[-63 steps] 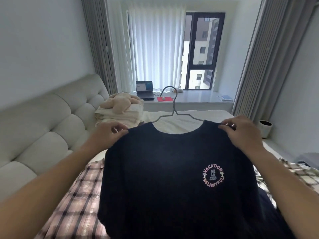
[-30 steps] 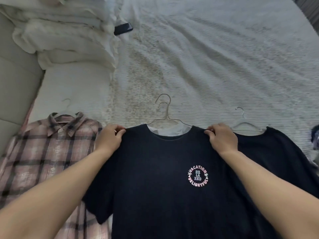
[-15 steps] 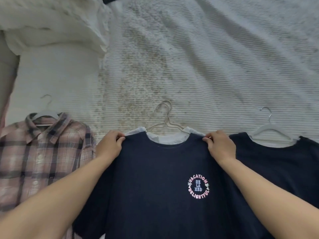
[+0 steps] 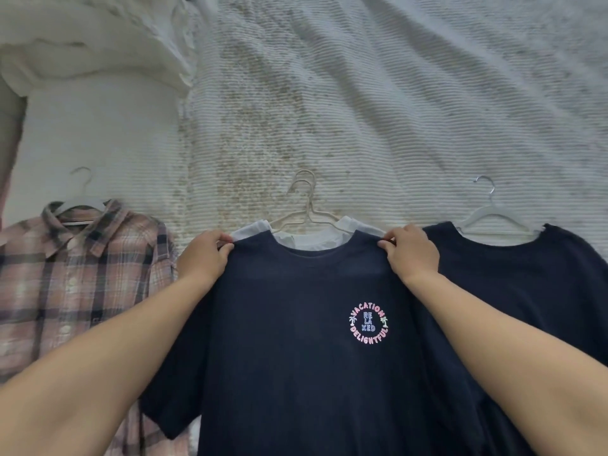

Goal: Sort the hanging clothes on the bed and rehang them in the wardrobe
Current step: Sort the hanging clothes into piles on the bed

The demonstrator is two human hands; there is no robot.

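Both hands, left hand (image 4: 203,258) and right hand (image 4: 411,255), pinch the navy T-shirt (image 4: 296,340) by its shoulders, laying it between plaid shirt (image 4: 79,274) and plain dark shirt (image 4: 526,284). Sorting seems underway; next, probably letting go.

Cut off at the bottom edge: hem of the navy printed T-shirt (image 4: 296,357), with its own hanger hidden inside the shoulders except the wire hook (image 4: 304,189). Mostly covered beneath it: a white garment (image 4: 312,240), only neckline and shoulder tips showing. Cropped at the left and bottom edges: the pink plaid button shirt (image 4: 75,284). Clipped at the right edge and overlapped on its left side: the plain dark navy T-shirt (image 4: 526,291). Truncated at the top-left corner: a pile of white folded bedding (image 4: 92,44). Fingertips of the left hand (image 4: 204,258) and right hand (image 4: 411,255) tucked under cloth.
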